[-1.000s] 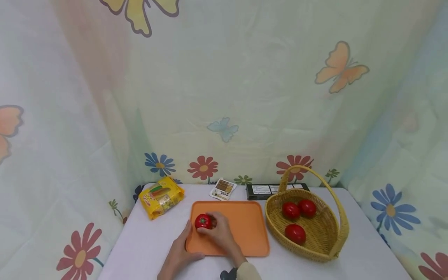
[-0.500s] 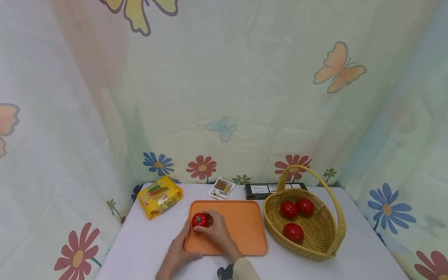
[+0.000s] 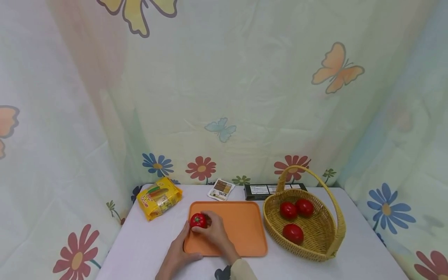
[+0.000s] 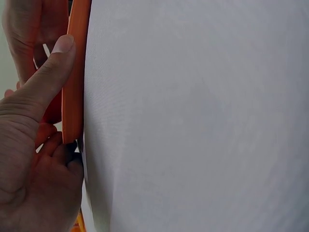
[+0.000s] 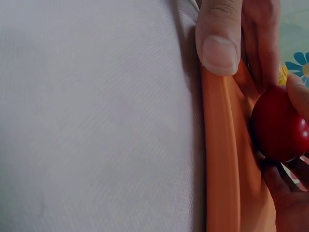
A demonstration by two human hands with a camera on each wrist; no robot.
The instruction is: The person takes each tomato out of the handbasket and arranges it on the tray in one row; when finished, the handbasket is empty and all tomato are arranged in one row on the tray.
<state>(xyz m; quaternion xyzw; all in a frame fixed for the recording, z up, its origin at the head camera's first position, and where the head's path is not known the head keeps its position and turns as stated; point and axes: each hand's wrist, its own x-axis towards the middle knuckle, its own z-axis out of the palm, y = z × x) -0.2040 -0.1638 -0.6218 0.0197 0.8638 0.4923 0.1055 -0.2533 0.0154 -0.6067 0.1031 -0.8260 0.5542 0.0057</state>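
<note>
A glossy red tomato [image 3: 197, 221] with a green stem top is at the left side of an orange tray [image 3: 241, 229]. My right hand [image 3: 215, 232] grips it from the right between thumb and fingers. At the tray's near left corner my left hand [image 3: 177, 251] holds the edge, fingers along the left side. In the left wrist view its thumb [image 4: 55, 60] presses the tray's front wall. The right wrist view shows the tomato [image 5: 274, 128] close above the tray floor; whether it touches the floor I cannot tell.
A yellow wicker basket [image 3: 320, 243] with a tall handle and several red fruits stands right of the tray. Behind are a black box [image 3: 254, 193] and a small white-and-brown packet [image 3: 221, 189]. A yellow snack bag [image 3: 159, 198] lies at back left.
My right hand and the tomato have shifted slightly left, towards the tray's left rim. My left hand stays at the tray corner. The whole view has drifted a little.
</note>
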